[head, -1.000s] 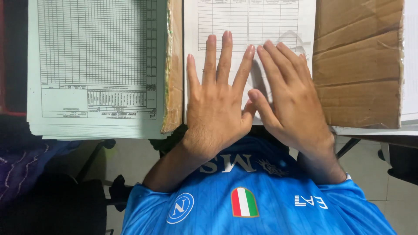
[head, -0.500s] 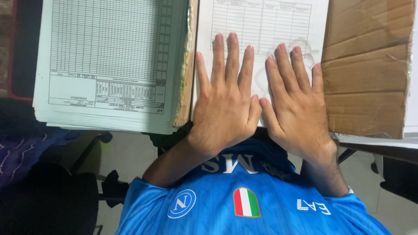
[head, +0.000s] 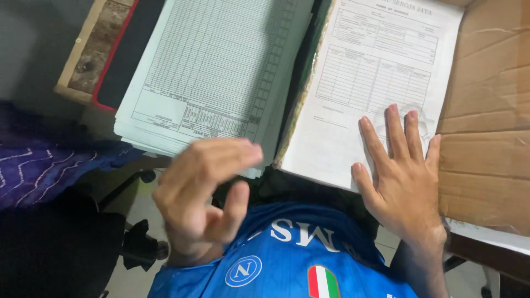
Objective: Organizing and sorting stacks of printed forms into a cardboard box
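1. The bench (head: pixel 88 60) runs across the top of the view; only its worn wooden edge with a red strip shows at the upper left, the rest being covered.
2. A flattened cardboard sheet (head: pixel 486 127) lies along the right side, creased across its width and reaching past the frame's edge.
3. A thick stack of green-tinted grid forms (head: pixel 221 72) lies left of centre, its lower corner hanging over the bench's edge.
4. A white printed form (head: pixel 375 77) tops a second pile just right of that stack, with its right edge against the cardboard.
5. The person's blue jersey (head: pixel 287 259) fills the lower middle, and a purple patterned cloth (head: pixel 38 165) sits at the far left.
6. The right hand (head: pixel 406 182) lies open and flat, palm down, fingers spread on the lower right part of the white form, the little finger reaching the cardboard.
7. The left hand (head: pixel 201 193) hangs in the air below the grid stack, blurred, fingers loosely curled, holding nothing and touching no paper.
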